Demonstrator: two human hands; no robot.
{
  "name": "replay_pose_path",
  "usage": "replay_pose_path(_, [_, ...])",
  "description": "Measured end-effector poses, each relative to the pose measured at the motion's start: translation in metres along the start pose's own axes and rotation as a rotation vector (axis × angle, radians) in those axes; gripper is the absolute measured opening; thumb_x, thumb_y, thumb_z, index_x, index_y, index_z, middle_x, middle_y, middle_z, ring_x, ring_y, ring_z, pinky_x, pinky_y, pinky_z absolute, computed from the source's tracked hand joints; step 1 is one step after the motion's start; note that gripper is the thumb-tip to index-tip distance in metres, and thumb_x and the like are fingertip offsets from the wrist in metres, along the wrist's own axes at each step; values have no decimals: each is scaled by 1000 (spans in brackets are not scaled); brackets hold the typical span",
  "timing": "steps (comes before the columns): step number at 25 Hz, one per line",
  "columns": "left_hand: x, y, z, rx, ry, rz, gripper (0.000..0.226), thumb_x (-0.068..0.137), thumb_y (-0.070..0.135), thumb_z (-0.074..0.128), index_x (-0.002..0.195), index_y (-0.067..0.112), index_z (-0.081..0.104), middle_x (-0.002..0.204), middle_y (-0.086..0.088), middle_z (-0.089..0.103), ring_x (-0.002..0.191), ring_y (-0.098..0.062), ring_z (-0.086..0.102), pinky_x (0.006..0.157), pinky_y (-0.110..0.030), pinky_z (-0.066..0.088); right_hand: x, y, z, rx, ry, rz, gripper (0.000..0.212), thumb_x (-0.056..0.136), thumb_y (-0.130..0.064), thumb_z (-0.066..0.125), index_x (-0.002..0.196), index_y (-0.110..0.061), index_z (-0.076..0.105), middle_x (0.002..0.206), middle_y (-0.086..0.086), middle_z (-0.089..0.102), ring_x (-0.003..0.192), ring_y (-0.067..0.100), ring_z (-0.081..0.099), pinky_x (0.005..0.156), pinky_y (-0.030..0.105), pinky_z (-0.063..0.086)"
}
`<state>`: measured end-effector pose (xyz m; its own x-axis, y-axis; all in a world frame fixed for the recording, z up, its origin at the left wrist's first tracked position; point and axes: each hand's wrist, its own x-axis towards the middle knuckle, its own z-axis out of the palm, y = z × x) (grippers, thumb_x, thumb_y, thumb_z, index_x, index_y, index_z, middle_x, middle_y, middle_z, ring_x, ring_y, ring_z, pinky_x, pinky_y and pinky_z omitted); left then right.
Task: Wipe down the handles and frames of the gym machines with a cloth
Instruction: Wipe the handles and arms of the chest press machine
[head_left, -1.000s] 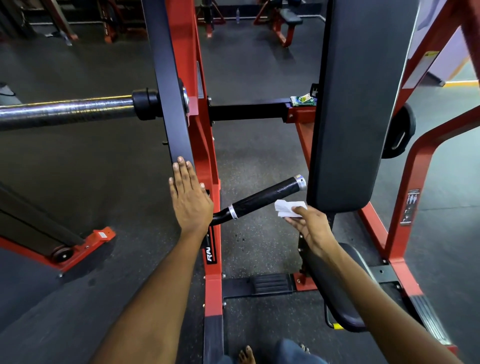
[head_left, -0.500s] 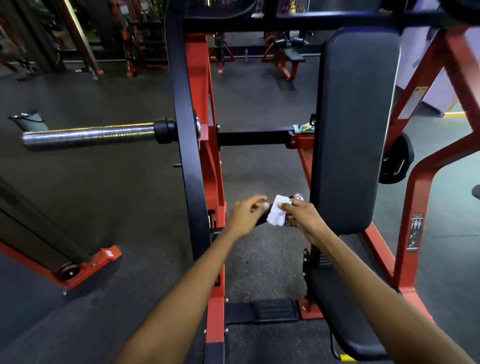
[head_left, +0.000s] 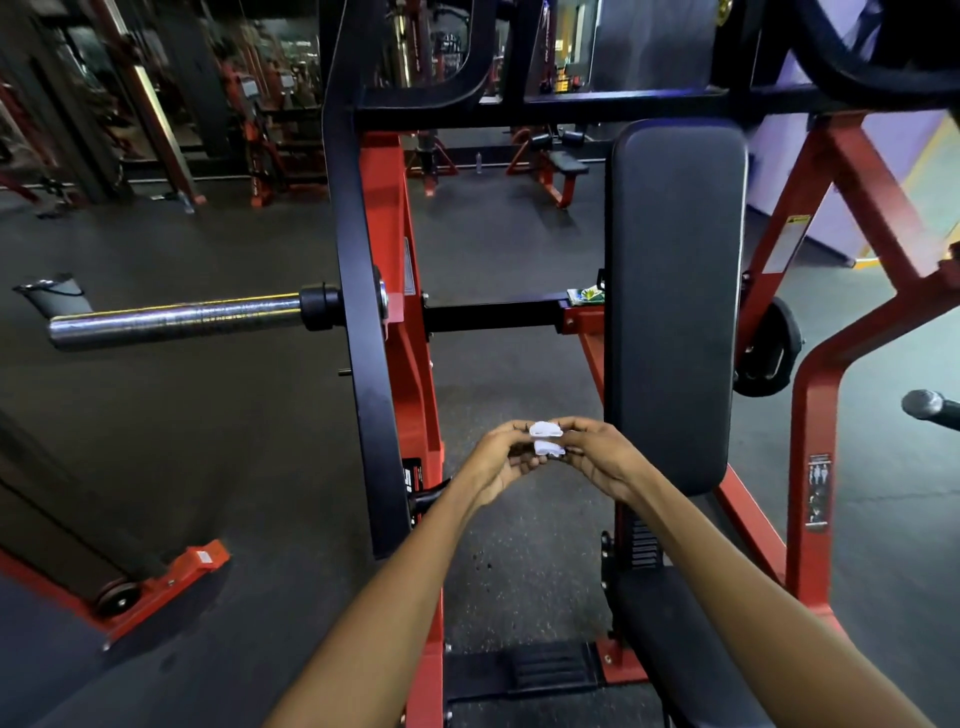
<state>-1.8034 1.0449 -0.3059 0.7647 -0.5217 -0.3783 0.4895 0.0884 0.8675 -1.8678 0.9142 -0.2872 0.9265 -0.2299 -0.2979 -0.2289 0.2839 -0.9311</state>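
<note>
The cloth (head_left: 545, 439) sits bunched between my fingers, my left hand (head_left: 498, 462) and right hand (head_left: 597, 460) both pinching it. I judge I'm refolding it; next, wiping the black frame (head_left: 363, 332) left of my fingers.

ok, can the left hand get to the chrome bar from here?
Probably, but not freely. The left hand and right hand both pinch the cloth, and the black upright stands between the hand and the chrome bar.

Open gap between black upright (head_left: 363, 364) and backrest (head_left: 675, 301).
</note>
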Motion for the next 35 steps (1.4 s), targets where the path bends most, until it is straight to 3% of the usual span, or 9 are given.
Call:
replay_pose_path(9, [-4, -8, -12, 210, 96, 206, 30, 88, -6, 62, 116, 0, 56, 80, -5, 62, 54, -2, 62, 59, -19, 52, 10, 10, 3, 0, -18, 73, 19, 86, 3, 61, 105, 0, 58, 91, 13, 64, 80, 19, 63, 72, 21, 55])
replay_pose_path(14, [-13, -1, -68, 1114, 821, 798, 36, 88, 8, 54, 124, 15, 56, 132, -3, 52, 126, -19, 45, 106, -28, 30, 23, 26, -4, -728, 476, -315, 11, 87, -9, 56, 86, -1, 64, 80, 5, 54, 64, 14, 50, 57, 26, 41])
replay_pose_path(18, [4, -4, -117, 1414, 924, 594, 65, 96, 21, 42, 152, 8, 12, 161, -10, 5, 148, -22, -4, 119, -42, 4, 46, 36, -21, -1233, 421, -708, 21, 86, 3, 52, 104, -3, 61, 99, 9, 63, 82, 27, 61, 69, 35, 49])
replay_pose_path(21, [16, -21, -129, 1513, 941, 536, 72, 95, 16, 47, 152, 5, 4, 161, -12, -1, 148, -25, -3, 119, -44, 6, 60, 63, -26, -1546, 374, -835, 43, 70, 15, 66, 111, 3, 62, 113, 20, 64, 106, 37, 62, 93, 46, 48])
replay_pose_path(24, [21, -25, -127, 1527, 999, 541, 72, 94, 14, 46, 152, 3, 3, 160, -14, 3, 148, -28, 3, 119, -44, 9, 57, 101, -3, -1556, 314, -878, 60, 59, 15, 77, 116, 4, 61, 120, 20, 62, 113, 35, 59, 100, 47, 35])
replay_pose_path(27, [21, -25, -127, 1519, 1002, 544, 72, 94, 14, 44, 152, 3, 2, 160, -14, 3, 148, -28, 3, 119, -45, 10, 52, 114, 28, -1547, -26, -993, 56, 67, 9, 75, 120, 0, 60, 125, 16, 60, 118, 29, 56, 107, 41, 33])
replay_pose_path(30, [20, -26, -127, 1527, 997, 530, 70, 95, 14, 42, 151, 3, 1, 160, -14, 3, 148, -28, 3, 120, -45, 11, 54, 96, -3, -1362, 160, -1004, 40, 81, 9, 59, 120, -1, 58, 127, 14, 57, 125, 27, 49, 115, 27, 24])
replay_pose_path(33, [20, -25, -126, 1509, 990, 525, 69, 96, 14, 39, 151, 3, 0, 160, -14, 2, 148, -28, 2, 120, -45, 11, 47, 102, -33, -1330, 436, -867, 43, 86, 10, 53, 128, 1, 52, 135, 19, 50, 131, 32, 42, 117, 33, 17])
replay_pose_path(35, [19, -25, -126, 1508, 986, 526, 68, 96, 14, 39, 151, 3, 0, 160, -14, 3, 148, -28, 3, 120, -45, 12, 45, 126, -4, -1399, 300, -856, 55, 77, 15, 63, 129, -1, 52, 134, 17, 52, 127, 28, 48, 116, 35, 21])
